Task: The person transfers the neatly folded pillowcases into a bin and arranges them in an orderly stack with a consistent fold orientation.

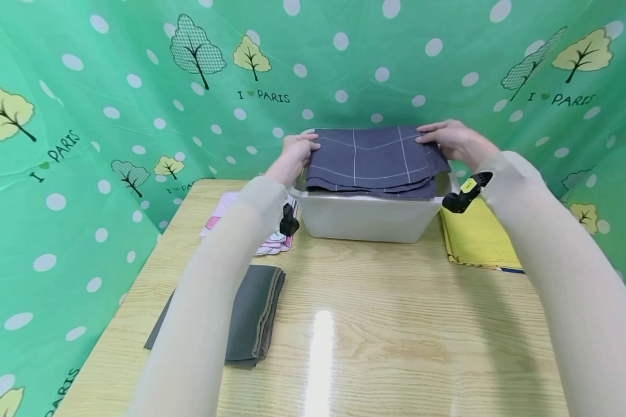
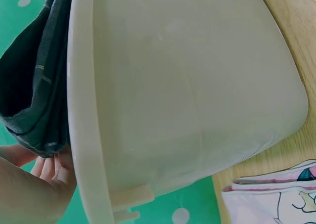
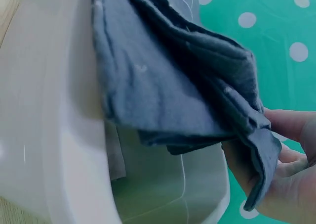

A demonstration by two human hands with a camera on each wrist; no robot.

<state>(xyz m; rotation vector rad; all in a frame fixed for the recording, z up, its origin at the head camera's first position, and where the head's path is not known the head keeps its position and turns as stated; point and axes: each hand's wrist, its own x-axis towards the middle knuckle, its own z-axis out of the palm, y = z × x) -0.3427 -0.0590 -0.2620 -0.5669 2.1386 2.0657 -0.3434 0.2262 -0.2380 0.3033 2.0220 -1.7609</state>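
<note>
A folded dark blue-grey cloth with thin white grid lines lies across the mouth of a white plastic bin. At its left end my left hand grips the cloth's edge, thumb on top. My right hand pinches the far right corner, where the layers hang loose in the right wrist view. There the folded cloth spans the bin's opening, and part of the bin's inner wall shows beneath it. In the left wrist view the fingers of my left hand curl under the cloth beside the rim.
Left of the bin lies a pink-and-white printed cloth, partly behind my left arm. A folded dark grey cloth sits nearer on the wooden table. To the bin's right is a folded yellow cloth. A green dotted curtain hangs behind.
</note>
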